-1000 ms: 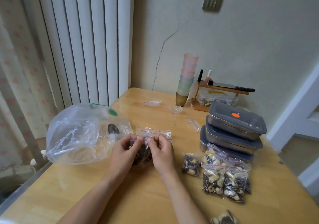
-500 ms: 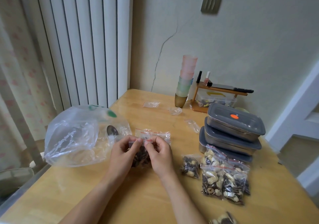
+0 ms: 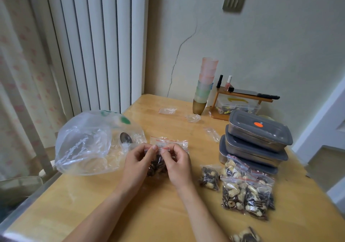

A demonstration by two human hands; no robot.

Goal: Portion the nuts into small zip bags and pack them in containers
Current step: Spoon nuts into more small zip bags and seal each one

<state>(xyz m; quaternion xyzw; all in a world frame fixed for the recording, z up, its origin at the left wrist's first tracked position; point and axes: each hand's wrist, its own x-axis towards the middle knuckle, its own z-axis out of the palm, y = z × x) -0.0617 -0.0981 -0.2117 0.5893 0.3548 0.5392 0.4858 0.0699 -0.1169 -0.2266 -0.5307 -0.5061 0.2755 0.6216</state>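
Observation:
A small zip bag of dark nuts (image 3: 156, 165) stands on the wooden table (image 3: 168, 213) between my hands. My left hand (image 3: 138, 159) and my right hand (image 3: 177, 160) both pinch its red zip strip at the top, fingertips close together. Empty small zip bags (image 3: 169, 142) lie just behind it. To the left sits a big clear plastic bag (image 3: 87, 144) with a metal spoon (image 3: 125, 137) at its mouth. Several filled zip bags (image 3: 242, 191) lie at the right. Three stacked metal containers with grey lids (image 3: 255, 141) stand behind them.
A stack of pastel cups (image 3: 204, 88) and a small wooden rack (image 3: 240, 101) with bottles stand at the back by the wall. Loose empty bags (image 3: 193, 118) lie mid-table. One more filled bag (image 3: 244, 236) sits at the bottom edge. A radiator and curtain are at the left.
My fingers have shifted slightly along the zip strip of the bag; the bag and everything else on the table stay where they were.

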